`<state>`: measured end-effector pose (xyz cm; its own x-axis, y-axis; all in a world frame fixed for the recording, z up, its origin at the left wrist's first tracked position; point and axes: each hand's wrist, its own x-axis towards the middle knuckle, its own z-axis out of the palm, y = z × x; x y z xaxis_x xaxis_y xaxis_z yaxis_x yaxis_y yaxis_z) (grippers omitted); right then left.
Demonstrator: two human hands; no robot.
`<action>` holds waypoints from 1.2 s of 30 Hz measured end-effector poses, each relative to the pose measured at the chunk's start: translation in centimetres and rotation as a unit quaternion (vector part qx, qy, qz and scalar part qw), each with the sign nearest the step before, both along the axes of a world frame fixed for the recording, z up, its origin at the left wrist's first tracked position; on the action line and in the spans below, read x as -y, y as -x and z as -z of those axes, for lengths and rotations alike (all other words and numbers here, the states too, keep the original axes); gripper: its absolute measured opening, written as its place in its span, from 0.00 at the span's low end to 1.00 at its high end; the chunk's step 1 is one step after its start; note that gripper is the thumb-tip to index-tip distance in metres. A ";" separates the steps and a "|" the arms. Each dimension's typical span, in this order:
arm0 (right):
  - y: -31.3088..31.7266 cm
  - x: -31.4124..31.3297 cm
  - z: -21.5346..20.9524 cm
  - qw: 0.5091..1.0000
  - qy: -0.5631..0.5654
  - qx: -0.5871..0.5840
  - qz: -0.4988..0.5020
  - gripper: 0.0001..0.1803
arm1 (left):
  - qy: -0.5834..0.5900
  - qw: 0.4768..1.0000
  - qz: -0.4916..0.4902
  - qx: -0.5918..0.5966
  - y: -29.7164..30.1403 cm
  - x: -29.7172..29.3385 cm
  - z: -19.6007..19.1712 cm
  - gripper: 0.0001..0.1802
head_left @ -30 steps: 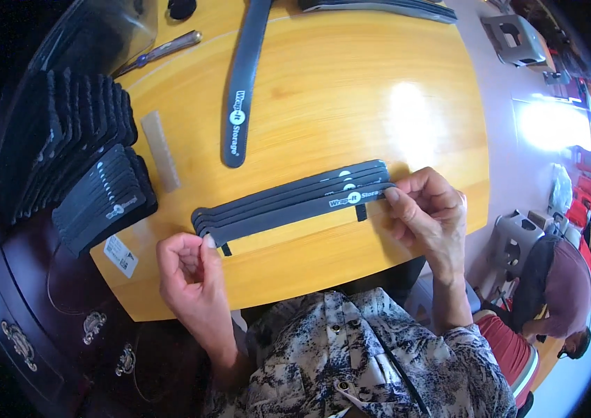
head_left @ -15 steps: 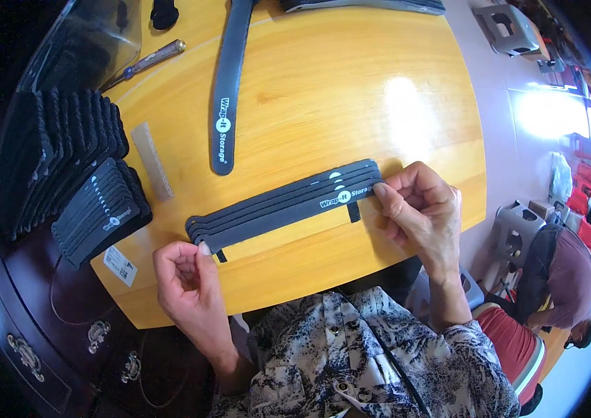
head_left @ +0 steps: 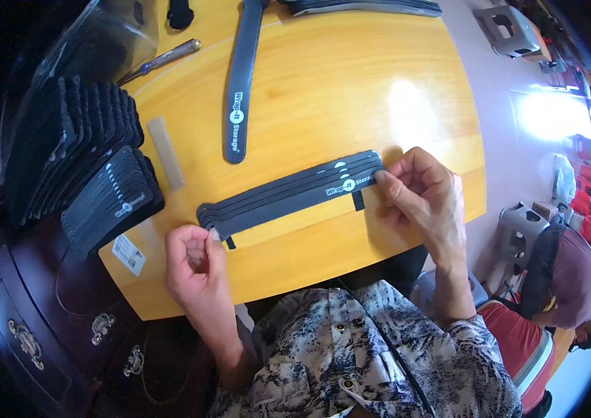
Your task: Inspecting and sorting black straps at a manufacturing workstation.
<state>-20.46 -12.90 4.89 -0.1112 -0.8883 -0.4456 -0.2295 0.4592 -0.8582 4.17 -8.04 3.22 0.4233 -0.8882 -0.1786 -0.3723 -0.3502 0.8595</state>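
Note:
In front of me on the yellow wooden table lies a fanned row of several black fabric straps [head_left: 274, 202], overlapping so that their long edges show as steps. My left hand [head_left: 199, 268] is closed, thumb and forefinger pinching the near strap at its left end. With my right hand [head_left: 424, 198] I pinch the right end of that strap, partly covering its white printing. Two short black tabs stick out below the row, one near each hand. Beyond it, a single long black strap [head_left: 243, 90] points toward me.
To the left stand thick piles of black straps [head_left: 69, 146], with a fanned bundle [head_left: 114, 195] at their near side. A tan strip [head_left: 165, 153], a pen-like tool [head_left: 163, 61] and a white label [head_left: 129, 255] lie nearby. More straps [head_left: 365, 7] sit at the far edge. Another person [head_left: 567, 279] is at right.
The view has shifted slightly, so the table things appear farther right and a little higher. Both hands keep their pinch on the strap ends, and the row looks the same.

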 end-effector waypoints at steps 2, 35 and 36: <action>0.1 0.7 -0.7 0.998 -0.041 -0.037 -0.038 0.10 | -0.003 1.000 0.000 0.010 0.0 0.1 0.0 0.06; -1.1 -0.2 2.7 0.720 0.340 -0.360 -0.487 0.38 | 0.072 0.833 0.389 0.386 0.3 -0.3 1.2 0.36; -1.2 0.0 2.9 0.717 0.340 -0.361 -0.490 0.39 | 0.063 0.837 0.384 0.385 0.3 -0.2 1.4 0.36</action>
<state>-19.29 -12.93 1.98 0.7310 -0.6823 -0.0118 -0.6531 -0.6945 -0.3020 3.92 -7.85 1.85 -0.3353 -0.9421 0.0001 -0.9061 0.3225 0.2738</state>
